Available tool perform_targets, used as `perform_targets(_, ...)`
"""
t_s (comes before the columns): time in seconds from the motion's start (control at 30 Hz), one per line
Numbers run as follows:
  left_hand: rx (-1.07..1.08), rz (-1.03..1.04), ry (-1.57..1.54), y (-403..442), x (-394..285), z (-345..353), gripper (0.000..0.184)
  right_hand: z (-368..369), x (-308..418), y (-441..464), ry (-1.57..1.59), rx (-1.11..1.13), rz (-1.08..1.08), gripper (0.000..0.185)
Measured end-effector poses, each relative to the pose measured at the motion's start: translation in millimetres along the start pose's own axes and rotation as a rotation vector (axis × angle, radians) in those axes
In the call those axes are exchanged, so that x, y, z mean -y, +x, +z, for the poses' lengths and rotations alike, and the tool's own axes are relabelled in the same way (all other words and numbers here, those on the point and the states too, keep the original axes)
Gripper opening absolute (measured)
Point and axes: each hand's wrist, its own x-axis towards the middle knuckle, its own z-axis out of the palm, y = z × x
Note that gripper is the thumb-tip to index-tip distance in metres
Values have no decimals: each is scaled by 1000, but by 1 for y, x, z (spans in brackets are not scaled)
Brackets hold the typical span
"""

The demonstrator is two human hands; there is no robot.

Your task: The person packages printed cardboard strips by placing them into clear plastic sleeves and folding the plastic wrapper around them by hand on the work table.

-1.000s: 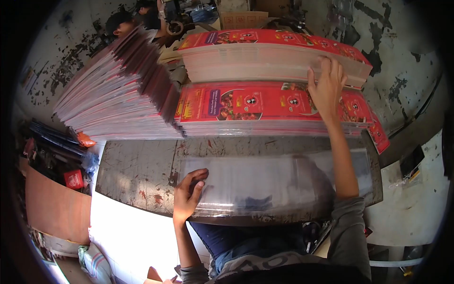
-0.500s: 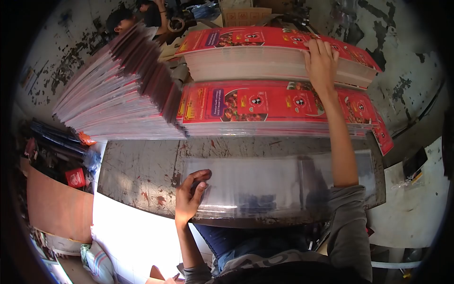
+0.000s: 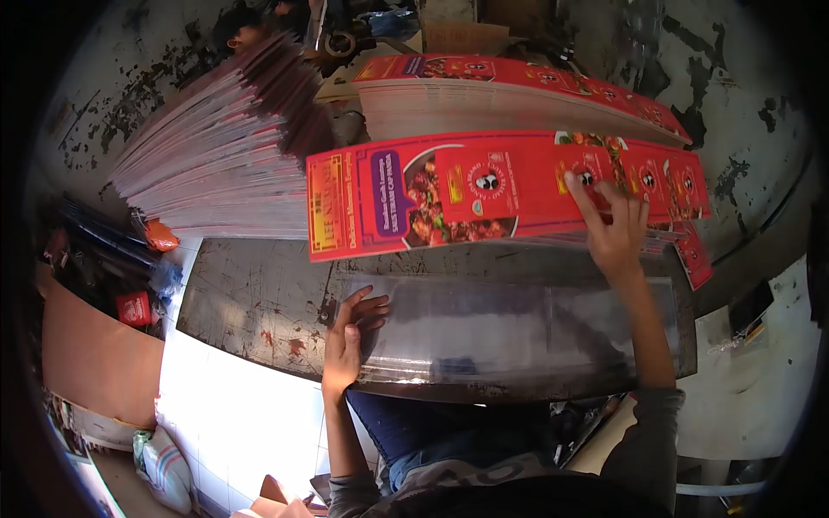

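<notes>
A long red printed sheet (image 3: 535, 207) is held by my right hand (image 3: 615, 226), its thumb and fingers pinching it right of the middle. The sheet hangs tilted above the nearer stack, hiding most of it. Behind it lies the far stack of red printed sheets (image 3: 484, 108). My left hand (image 3: 350, 338) rests at the left end of a clear plastic sleeve pile (image 3: 492, 332), fingers apart and slightly curled. On the left rises a tall fanned stack of plastic-covered sheets (image 3: 216, 155).
The worn metal table (image 3: 250, 302) ends just before my lap. A co-worker (image 3: 242, 30) is partly visible at the back left. Dark bundles and a red packet (image 3: 134, 308) lie left of the table; a striped sack (image 3: 166, 470) stands on the floor.
My right hand has come from the far stack toward me, bringing a red printed sheet over the nearer stack. My left hand has stayed at the sleeves' left end, its fingers spreading a little.
</notes>
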Motion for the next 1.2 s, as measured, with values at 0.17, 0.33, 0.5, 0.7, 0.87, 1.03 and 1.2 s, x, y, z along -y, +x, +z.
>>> perform_targets(0.17,12,-6,-78,-22,12,-19,40,-88,28,-67,8,110,-111,39)
perform_targets(0.33,92,125,751,-12,1,-1,45,-136,43,-106,220,373,90,36)
perform_targets(0.5,161,185,1085,4,1,11,50,-136,50,-121,859,941,81,89)
perform_targets(0.7,138,126,1033,1,0,11,52,-130,53,-120,621,729,181,95)
perform_targets(0.87,117,115,978,2,0,12,51,-134,68,-120,637,700,85,92)
perform_targets(1.03,118,118,1004,7,-2,15,51,-127,75,-115,651,928,-25,93)
perform_targets(1.2,88,107,1019,4,-11,19,51,-120,80,-102,756,1002,153,93)
